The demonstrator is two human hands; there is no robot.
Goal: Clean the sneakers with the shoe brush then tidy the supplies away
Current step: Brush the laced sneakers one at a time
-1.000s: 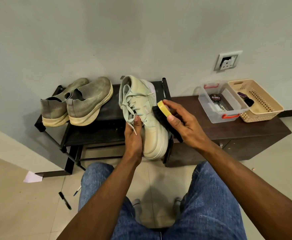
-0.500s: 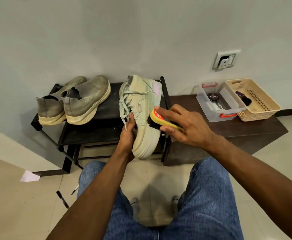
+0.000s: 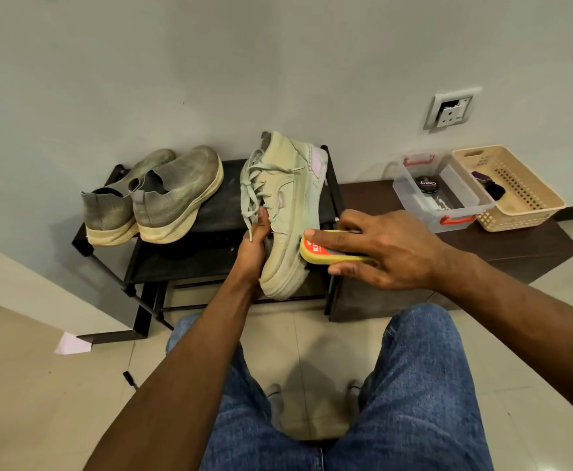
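A pale green lace-up sneaker is held on its side over the front of the black shoe rack, sole to the right. My left hand grips it by the tongue and laces. My right hand is closed on a yellow shoe brush with a red label, its bristles pressed against the sneaker's side near the sole. A pair of grey knit sneakers stands on the rack to the left.
On the dark low cabinet at right sit a clear plastic box with a polish tin and a beige basket. A wall socket is above. My knees in jeans are below; paper and a pen lie on the floor.
My right hand turned the brush flat and swept it down the sneaker's side toward the sole. My left hand kept hold of the sneaker, which has tilted a little.
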